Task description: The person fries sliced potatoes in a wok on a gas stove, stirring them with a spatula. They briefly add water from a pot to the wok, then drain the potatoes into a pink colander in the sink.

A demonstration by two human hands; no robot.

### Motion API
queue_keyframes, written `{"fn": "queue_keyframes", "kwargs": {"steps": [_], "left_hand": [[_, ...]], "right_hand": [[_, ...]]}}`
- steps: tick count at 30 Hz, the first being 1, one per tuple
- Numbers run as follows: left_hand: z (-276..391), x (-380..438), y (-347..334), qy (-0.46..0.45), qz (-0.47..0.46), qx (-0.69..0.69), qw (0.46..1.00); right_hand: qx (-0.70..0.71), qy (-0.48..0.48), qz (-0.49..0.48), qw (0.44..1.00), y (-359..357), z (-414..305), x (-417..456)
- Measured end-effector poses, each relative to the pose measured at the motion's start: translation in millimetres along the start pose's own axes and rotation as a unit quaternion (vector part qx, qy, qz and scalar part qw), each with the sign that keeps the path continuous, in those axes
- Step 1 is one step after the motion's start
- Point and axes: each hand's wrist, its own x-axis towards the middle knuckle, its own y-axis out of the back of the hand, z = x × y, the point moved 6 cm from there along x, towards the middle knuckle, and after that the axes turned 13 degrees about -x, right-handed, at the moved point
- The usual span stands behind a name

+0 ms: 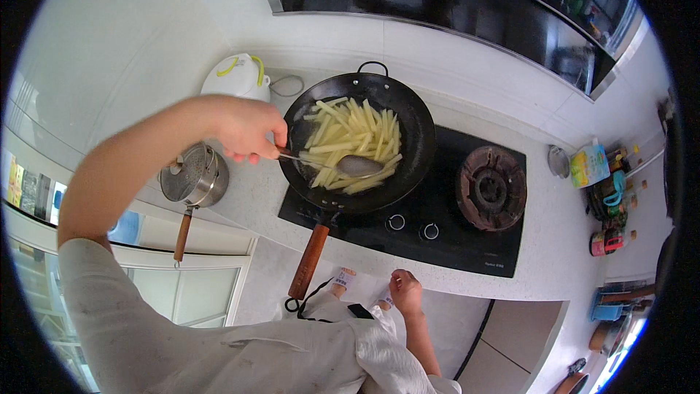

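Observation:
My left hand (249, 128) grips the wooden handle of a metal cooking spoon (360, 166) over the left rim of a black wok (418, 158). The spoon's broad head rests among pale potato strips (350, 131), which lie in a heap with liquid around them. The wok sits on the left side of a black glass gas hob (454, 241), its brown wooden handle (309, 262) pointing toward me. My right hand (405, 293) hangs in front of the counter edge, fingers curled, with nothing visible in it.
A lidded steel saucepan (213, 180) stands left of the hob, behind my left forearm. A white appliance with green trim (235, 79) is at the back left. To the right are a bare burner (492, 189), a bag (589, 164) and several bottles (615, 208). A range hood (437, 5) overhangs.

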Motion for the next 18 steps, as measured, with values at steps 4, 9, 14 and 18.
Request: {"fn": "queue_keyframes", "kwargs": {"steps": [4,9,14,18], "left_hand": [[9,-14,14,0.053,-0.082,0.118,0.988],[7,-12,21,0.090,-0.129,0.166,0.974],[-3,5,22,0.084,-0.126,0.179,0.972],[-26,38,-1,0.015,-0.079,0.172,0.982]], "right_hand": [[-0.009,-0.012,-0.003,1.000,-2,4,-3],[-0.006,-0.018,-0.007,1.000,-4,1,-5],[-0.006,-0.011,-0.010,1.000,-8,4,-4],[-0.002,-0.018,-0.015,1.000,-9,8,-1]]}}
